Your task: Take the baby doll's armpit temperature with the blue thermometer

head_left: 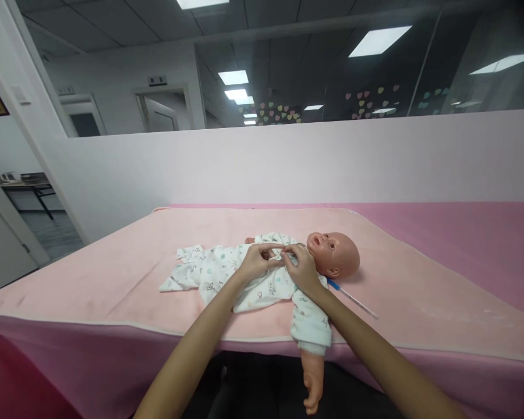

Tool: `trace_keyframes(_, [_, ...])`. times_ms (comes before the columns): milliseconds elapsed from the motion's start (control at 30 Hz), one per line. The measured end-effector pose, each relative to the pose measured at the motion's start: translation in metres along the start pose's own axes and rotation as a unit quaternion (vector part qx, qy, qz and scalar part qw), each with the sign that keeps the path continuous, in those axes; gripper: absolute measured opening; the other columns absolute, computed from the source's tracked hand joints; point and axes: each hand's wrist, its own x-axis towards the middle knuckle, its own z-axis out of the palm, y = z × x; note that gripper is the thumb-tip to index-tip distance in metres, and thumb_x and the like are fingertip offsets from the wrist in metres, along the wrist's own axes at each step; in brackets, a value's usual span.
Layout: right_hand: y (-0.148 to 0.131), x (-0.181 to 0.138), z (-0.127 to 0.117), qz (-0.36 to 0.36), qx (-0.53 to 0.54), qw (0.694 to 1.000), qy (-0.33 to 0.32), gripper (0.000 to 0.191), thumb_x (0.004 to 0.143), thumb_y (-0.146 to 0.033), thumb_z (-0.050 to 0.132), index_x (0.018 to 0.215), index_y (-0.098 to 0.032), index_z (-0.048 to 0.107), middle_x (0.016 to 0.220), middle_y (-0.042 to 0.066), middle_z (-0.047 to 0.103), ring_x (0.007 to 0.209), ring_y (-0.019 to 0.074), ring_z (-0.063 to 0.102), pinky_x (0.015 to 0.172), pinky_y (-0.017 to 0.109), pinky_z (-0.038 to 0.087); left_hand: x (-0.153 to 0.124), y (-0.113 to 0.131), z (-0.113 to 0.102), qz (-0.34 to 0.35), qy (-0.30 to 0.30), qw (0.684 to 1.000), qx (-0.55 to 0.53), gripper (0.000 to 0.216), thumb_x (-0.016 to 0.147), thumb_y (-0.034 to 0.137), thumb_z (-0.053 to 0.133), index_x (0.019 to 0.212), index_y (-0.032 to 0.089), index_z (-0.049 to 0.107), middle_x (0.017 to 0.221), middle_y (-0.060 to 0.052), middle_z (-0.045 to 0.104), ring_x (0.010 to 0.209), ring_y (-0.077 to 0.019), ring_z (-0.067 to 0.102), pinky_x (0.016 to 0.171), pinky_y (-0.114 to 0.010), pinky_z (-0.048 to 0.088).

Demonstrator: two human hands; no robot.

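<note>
A baby doll (338,253) lies on its back, head to the right. It is dressed in a white printed baby shirt (266,294) and matching pants (196,266). Over the doll's chest, my left hand (257,262) has its thumb and fingers curved around a bit of the shirt front. Right beside it, my right hand (303,270) pinches the shirt's white cloth below the doll's chin; fingertips of both hands nearly meet. Exactly which edge or fastening they grip is too small to tell. The doll's near arm (313,375) hangs past the table's front edge.
Beside the doll's head lies a thin white stick with a blue end (353,301). A peach blanket (113,262) covers the pink padded table (484,244). Behind rises a white half wall (288,166) topped with glass. A side table (30,186) stands far left.
</note>
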Motion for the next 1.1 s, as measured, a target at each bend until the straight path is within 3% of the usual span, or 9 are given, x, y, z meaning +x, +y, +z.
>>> trace_keyframes(133, [0.003,0.001,0.002,0.01,0.003,1.0,0.002,0.008,0.076,-0.018,0.046,0.076,-0.02,0.054,0.074,0.003,0.06,0.074,0.0185,0.053,0.068,0.03,0.04,-0.002,0.004,-0.001,0.007,0.005,1.0,0.021,0.04,0.067,0.038,0.064,0.1,0.015,0.065,0.053,0.005,0.037,0.05,-0.0058,0.029,0.048,-0.02,0.025])
trace_keyframes(300, [0.004,0.001,0.003,0.016,0.005,1.0,0.007,0.008,0.075,-0.018,0.046,0.074,-0.02,0.054,0.074,0.003,0.061,0.073,0.0184,0.053,0.068,0.03,0.039,-0.001,0.005,-0.001,0.0,0.019,1.0,0.02,0.028,0.075,0.036,0.056,0.089,0.015,0.068,0.078,-0.005,0.062,0.066,-0.0112,0.049,0.06,-0.022,0.036])
trace_keyframes(400, [0.003,0.002,0.004,0.014,0.005,1.0,0.017,0.009,0.076,-0.018,0.046,0.073,-0.02,0.054,0.074,0.003,0.06,0.073,0.0183,0.053,0.068,0.03,0.039,-0.002,0.006,-0.001,-0.005,0.016,1.0,0.011,0.027,0.076,0.033,0.055,0.092,0.015,0.066,0.086,-0.007,0.063,0.076,-0.0141,0.052,0.067,-0.023,0.039])
trace_keyframes(567, [0.002,0.001,0.003,0.013,0.013,1.0,0.015,0.01,0.076,-0.018,0.045,0.073,-0.02,0.054,0.074,0.003,0.06,0.073,0.0182,0.052,0.068,0.029,0.039,-0.007,0.008,0.002,-0.025,0.032,0.999,0.034,0.028,0.076,0.033,0.054,0.095,0.015,0.064,0.08,-0.004,0.06,0.058,-0.0081,0.043,0.055,-0.02,0.034])
trace_keyframes(867, [-0.001,0.001,0.002,0.005,0.012,1.0,0.002,0.01,0.079,-0.019,0.045,0.075,-0.02,0.054,0.074,0.003,0.06,0.074,0.0187,0.051,0.068,0.03,0.038,-0.015,0.015,0.006,-0.043,0.045,0.998,0.005,0.029,0.077,0.033,0.054,0.098,0.014,0.059,0.075,-0.003,0.055,0.067,-0.0112,0.049,0.062,-0.022,0.041])
trace_keyframes(967, [0.0,0.001,0.003,0.001,0.009,1.0,0.008,0.01,0.079,-0.019,0.044,0.075,-0.021,0.054,0.074,0.003,0.06,0.073,0.0184,0.052,0.068,0.03,0.038,-0.035,0.039,0.014,-0.01,0.122,0.992,0.038,0.034,0.077,0.035,0.053,0.107,0.018,0.055,0.094,-0.007,0.058,0.087,-0.0177,0.053,0.078,-0.03,0.043])
trace_keyframes(1033, [0.0,0.001,0.003,0.003,0.004,1.0,0.015,0.01,0.078,-0.019,0.045,0.075,-0.021,0.054,0.074,0.002,0.06,0.073,0.0186,0.052,0.068,0.03,0.038,-0.063,0.06,0.027,0.062,0.191,0.978,0.051,0.036,0.077,0.036,0.052,0.111,0.022,0.053,0.109,-0.007,0.056,0.105,-0.0229,0.048,0.092,-0.037,0.037])
trace_keyframes(1100, [0.0,0.001,0.003,0.004,0.001,1.0,0.02,0.01,0.078,-0.019,0.045,0.074,-0.021,0.054,0.074,0.003,0.06,0.074,0.019,0.052,0.068,0.031,0.039,-0.099,0.079,0.044,0.098,0.224,0.969,0.018,0.045,0.077,0.04,0.05,0.12,0.027,0.047,0.118,-0.006,0.052,0.113,-0.0266,0.044,0.094,-0.042,0.037])
